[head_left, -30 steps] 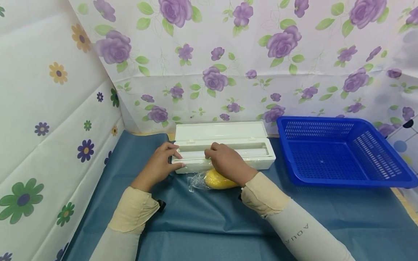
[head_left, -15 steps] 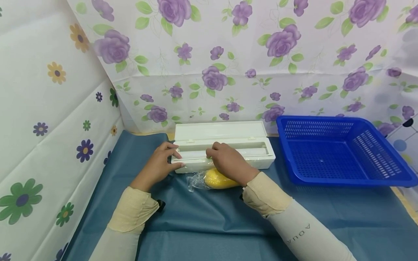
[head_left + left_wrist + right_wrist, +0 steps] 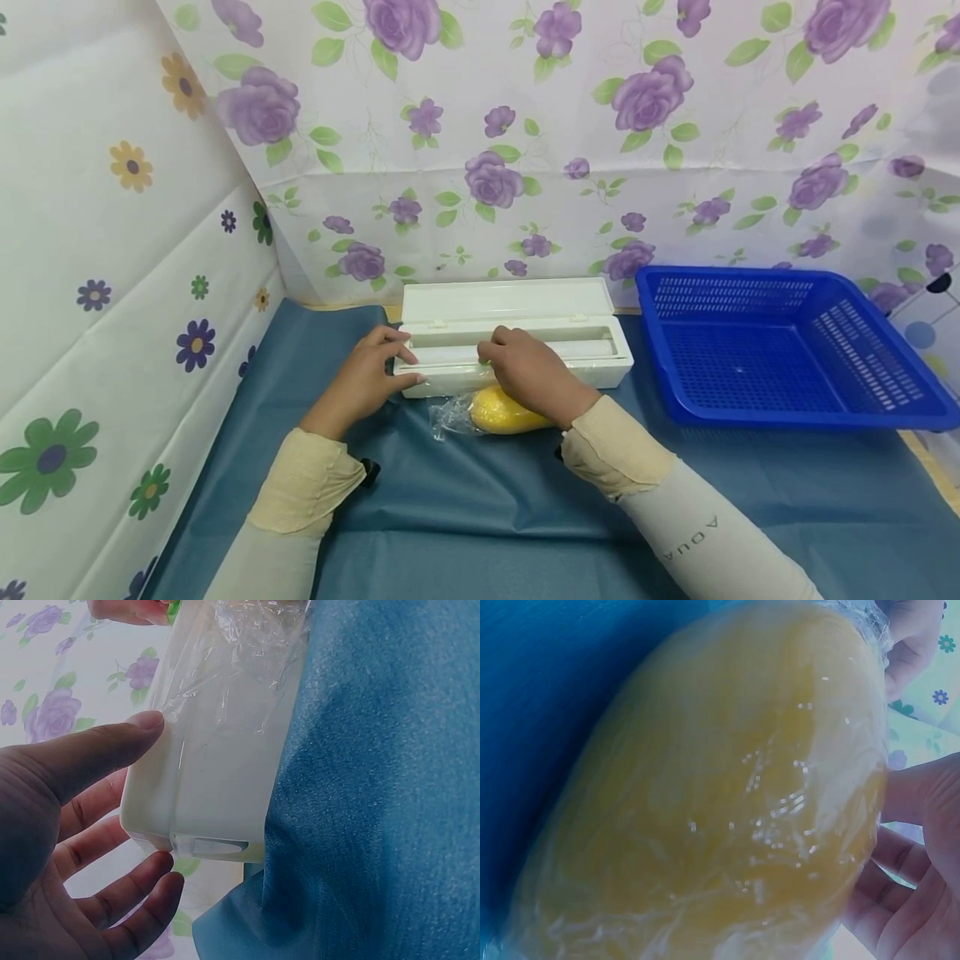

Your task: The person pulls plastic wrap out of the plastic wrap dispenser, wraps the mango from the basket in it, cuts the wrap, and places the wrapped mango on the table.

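Note:
A white cling film dispenser [image 3: 450, 382] stands with its lid raised, a white roll [image 3: 577, 349] inside. My left hand [image 3: 365, 375] holds its left end, thumb at the front and fingers over the top edge. In the left wrist view the thumb [image 3: 139, 726] meets the box's edge. My right hand [image 3: 528, 371] pinches a small green slide cutter [image 3: 174, 610] on the dispenser's front edge; the fingers hide most of it. Under that hand, a yellow oval fruit [image 3: 506, 412] wrapped in clear film [image 3: 452, 417] lies against the box's front. It fills much of the right wrist view.
A blue perforated basket [image 3: 663, 400] stands right of the dispenser. A dark blue cloth [image 3: 465, 558] with folds covers the table. Flowered sheets [image 3: 450, 242] hang behind and at the left.
My right hand has slid slightly to the right along the dispenser's front edge with the slide cutter. The left hand, dispenser and wrapped fruit stay in place.

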`<state>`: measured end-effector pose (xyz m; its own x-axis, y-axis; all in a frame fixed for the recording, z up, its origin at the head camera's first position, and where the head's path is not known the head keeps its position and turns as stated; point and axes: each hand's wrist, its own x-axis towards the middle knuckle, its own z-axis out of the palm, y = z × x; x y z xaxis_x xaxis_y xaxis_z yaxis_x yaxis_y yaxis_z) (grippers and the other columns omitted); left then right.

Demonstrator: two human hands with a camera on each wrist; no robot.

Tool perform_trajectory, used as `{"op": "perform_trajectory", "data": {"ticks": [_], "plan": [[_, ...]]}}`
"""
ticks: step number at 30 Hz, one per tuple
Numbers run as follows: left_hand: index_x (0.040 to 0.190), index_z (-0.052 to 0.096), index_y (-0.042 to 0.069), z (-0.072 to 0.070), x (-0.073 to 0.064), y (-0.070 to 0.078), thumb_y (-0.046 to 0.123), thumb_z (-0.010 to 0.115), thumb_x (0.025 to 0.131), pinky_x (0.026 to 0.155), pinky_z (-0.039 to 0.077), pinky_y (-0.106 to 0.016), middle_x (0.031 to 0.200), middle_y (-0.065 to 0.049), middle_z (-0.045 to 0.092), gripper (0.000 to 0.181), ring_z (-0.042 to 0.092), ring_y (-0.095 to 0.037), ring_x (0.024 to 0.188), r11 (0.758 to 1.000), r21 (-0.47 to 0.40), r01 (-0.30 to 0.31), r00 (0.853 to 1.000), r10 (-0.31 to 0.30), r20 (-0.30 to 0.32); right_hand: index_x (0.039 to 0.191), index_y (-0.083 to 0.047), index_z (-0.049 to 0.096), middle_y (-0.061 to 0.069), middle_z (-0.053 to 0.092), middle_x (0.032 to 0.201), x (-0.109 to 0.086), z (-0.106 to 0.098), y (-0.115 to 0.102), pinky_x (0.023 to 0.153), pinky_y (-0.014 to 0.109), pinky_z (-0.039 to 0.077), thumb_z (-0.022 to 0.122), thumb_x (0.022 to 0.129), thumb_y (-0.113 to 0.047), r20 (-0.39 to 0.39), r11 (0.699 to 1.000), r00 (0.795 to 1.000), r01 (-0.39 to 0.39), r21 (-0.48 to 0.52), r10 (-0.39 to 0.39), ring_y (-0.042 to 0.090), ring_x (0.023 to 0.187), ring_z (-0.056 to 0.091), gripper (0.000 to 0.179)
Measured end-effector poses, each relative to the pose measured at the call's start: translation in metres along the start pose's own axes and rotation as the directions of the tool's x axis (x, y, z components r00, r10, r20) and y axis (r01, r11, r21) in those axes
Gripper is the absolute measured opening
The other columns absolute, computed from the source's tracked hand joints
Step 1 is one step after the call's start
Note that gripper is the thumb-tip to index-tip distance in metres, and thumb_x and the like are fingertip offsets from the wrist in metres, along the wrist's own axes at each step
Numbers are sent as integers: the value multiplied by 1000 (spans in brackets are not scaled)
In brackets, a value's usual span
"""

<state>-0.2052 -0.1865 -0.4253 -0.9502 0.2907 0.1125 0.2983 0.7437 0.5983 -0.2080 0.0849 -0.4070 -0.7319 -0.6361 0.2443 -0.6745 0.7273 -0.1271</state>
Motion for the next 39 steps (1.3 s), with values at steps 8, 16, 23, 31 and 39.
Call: {"op": "perform_trajectory", "data": {"ticks": [8, 16, 23, 31, 39], "plan": [[99, 74, 13, 0, 1, -1, 26, 81, 87, 96, 50, -51, 140, -11, 51, 19, 49, -37, 132, 1000, 1, -7, 1000, 7, 0, 108, -15, 70, 6, 64, 100, -2, -2, 1, 70, 33, 56, 54, 100, -3, -12, 1000, 1000, -6, 11, 6, 21, 82, 60, 21], [100, 73, 14, 0, 0, -1, 26, 81, 87, 94, 51, -51, 141, -10, 50, 19, 48, -37, 133, 1000, -4, 1, 1000, -1, 7, 108, -15, 69, 6, 64, 100, -4, 0, 3, 70, 32, 56, 55, 100, -2, -5, 1000, 1000, -14, 4, 14, 21, 83, 60, 21], [100, 73, 13, 0, 0, 0, 27, 80, 88, 98, 49, -52, 141, -11, 50, 19, 47, -38, 134, 1000, -7, 10, 1000, -9, 8, 108, -15, 69, 6, 64, 100, -5, 0, 5, 69, 32, 55, 57, 99, -2, -17, 1000, 1000, -6, -5, 6, 21, 82, 60, 20], [100, 73, 13, -1, -1, 1, 27, 80, 88, 99, 48, -53, 141, -11, 50, 20, 46, -38, 135, 1000, -7, 15, 1000, -15, 12, 108, -15, 69, 6, 64, 101, -6, 0, 6, 72, 33, 55, 56, 100, -3, -17, 1000, 1000, -12, 8, 13, 22, 83, 61, 20], [100, 74, 12, 0, 0, 0, 27, 80, 88, 100, 48, -53, 141, -11, 50, 21, 46, -38, 135, 1000, -10, 14, 1000, -14, 12, 108, -14, 69, 7, 65, 101, -7, -1, 7, 73, 34, 56, 57, 100, -3, -15, 1000, 1000, -19, 15, 20, 22, 84, 61, 19]]}}
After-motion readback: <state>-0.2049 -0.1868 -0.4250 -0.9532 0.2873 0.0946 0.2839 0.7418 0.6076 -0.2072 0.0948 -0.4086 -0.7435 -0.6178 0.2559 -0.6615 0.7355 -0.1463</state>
